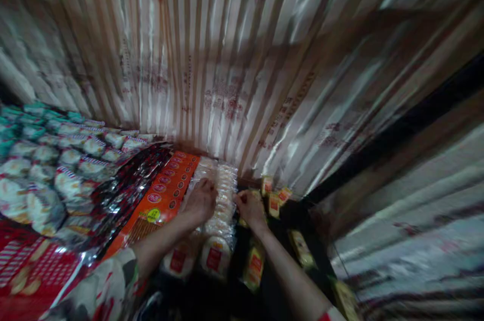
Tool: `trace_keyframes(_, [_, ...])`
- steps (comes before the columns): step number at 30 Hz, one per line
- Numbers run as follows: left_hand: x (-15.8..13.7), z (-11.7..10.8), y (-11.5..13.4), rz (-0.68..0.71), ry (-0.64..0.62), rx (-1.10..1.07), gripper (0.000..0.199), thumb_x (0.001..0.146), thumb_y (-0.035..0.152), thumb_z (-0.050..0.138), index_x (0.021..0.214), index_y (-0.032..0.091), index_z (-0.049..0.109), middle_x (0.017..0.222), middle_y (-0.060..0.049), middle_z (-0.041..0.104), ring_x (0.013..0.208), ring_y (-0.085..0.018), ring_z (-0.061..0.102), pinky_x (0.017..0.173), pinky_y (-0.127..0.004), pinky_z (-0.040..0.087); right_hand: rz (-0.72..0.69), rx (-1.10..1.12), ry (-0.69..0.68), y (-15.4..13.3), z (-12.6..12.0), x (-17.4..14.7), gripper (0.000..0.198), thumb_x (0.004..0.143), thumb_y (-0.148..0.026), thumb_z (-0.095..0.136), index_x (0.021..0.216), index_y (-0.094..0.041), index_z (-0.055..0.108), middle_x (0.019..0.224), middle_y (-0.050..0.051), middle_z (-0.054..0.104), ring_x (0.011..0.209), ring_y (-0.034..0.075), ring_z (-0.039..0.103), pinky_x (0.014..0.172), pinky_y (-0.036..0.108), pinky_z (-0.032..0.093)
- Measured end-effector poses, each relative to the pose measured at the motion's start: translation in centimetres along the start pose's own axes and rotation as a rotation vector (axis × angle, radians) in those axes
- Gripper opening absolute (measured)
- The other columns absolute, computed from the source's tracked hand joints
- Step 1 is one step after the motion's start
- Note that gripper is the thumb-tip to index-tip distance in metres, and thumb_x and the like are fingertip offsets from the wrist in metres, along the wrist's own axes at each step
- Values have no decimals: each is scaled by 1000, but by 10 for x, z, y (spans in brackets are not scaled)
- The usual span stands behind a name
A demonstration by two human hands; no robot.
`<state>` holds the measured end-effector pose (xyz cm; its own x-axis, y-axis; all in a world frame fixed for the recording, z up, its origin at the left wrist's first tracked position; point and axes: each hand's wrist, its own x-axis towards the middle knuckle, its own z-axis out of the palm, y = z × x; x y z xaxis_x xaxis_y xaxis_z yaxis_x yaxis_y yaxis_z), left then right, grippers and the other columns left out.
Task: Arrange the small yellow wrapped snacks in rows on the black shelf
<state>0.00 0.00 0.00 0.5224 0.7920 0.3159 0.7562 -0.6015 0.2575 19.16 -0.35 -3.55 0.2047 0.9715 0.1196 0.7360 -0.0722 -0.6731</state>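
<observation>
A pale, ridged wall (204,18) fills the view from 10 o'clock through 12 to 2, its glossy folds running in long stripes marked with faded red prints (223,102) and dark lettering. A shadow (321,44) crosses it towards 1 o'clock. From 3 o'clock a black bar (393,129) slants down towards 4, with a second pale, streaked panel (423,250) beneath it. A black surface (319,225) lies towards 5. The light is dim.

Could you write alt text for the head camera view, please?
A person's left hand is over shiny clear packets, the right hand beside small yellow packets. An orange package lies to the left; printed, ridged plastic rises behind.
</observation>
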Motion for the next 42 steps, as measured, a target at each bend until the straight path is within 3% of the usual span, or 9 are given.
trace_keyframes(4, [-4,5,4,-16,-6,19,16,78,14,46,81,15,62,97,-9,56,101,-25,43,88,-39,38,-43,-68,3,-1,-7,-10,27,77,-45,46,67,-21,54,60,-1,59,58,15,56,57,24,38])
trace_keyframes(9, [-3,7,5,-32,11,7,16,77,13,46,80,15,62,93,-10,56,100,-25,44,87,-40,38,-141,-31,-121,-8,-11,-16,13,74,-33,52,68,-22,57,64,-3,61,60,13,57,59,22,40])
trace_keyframes(16, [-11,2,4,1,113,-69,23,75,9,46,92,14,61,98,-9,54,102,-22,42,89,-36,39,-71,-148,19,-19,-6,-17,15,77,-24,45,70,-23,58,67,-2,64,62,14,59,58,23,37])
trace_keyframes(21, [-14,-1,9,47,-40,-36,17,78,16,47,79,16,64,92,-9,59,102,-24,44,91,-40,37,-61,-111,6,-17,-5,-20,14,78,-27,44,73,-23,56,69,-1,63,65,15,59,60,24,38])
trace_keyframes(25, [-13,0,11,30,-81,-24,20,80,19,47,83,16,66,92,-8,62,104,-26,45,93,-42,34,-50,-156,71,-18,-11,-27,18,79,-37,47,79,-22,55,73,1,62,69,17,59,60,25,38])
trace_keyframes(28, [-13,1,12,20,-100,-22,21,79,18,47,84,16,67,90,-8,63,103,-25,45,94,-42,32,-78,-173,-6,-16,-16,-33,22,79,-42,48,76,-23,58,71,0,62,67,16,58,58,25,38])
trace_keyframes(33, [-13,2,12,-18,-132,-13,21,78,18,47,84,15,67,92,-10,63,104,-26,46,96,-43,31,-148,-14,-217,-4,-13,-30,15,75,-34,54,78,-24,65,74,-1,66,70,15,59,65,25,42])
trace_keyframes(36, [-13,3,11,-31,-139,-11,21,79,19,47,85,15,66,95,-10,63,104,-26,46,96,-43,30,-121,16,-260,-1,-13,-27,13,73,-31,56,75,-23,66,75,-1,67,70,15,60,66,25,43])
trace_keyframes(42, [-17,3,9,-26,-95,-13,20,81,19,46,88,16,64,95,-9,62,107,-25,45,96,-41,31,-115,-149,-104,-11,-14,-34,15,77,-26,48,76,-21,62,76,1,65,71,16,59,66,26,41])
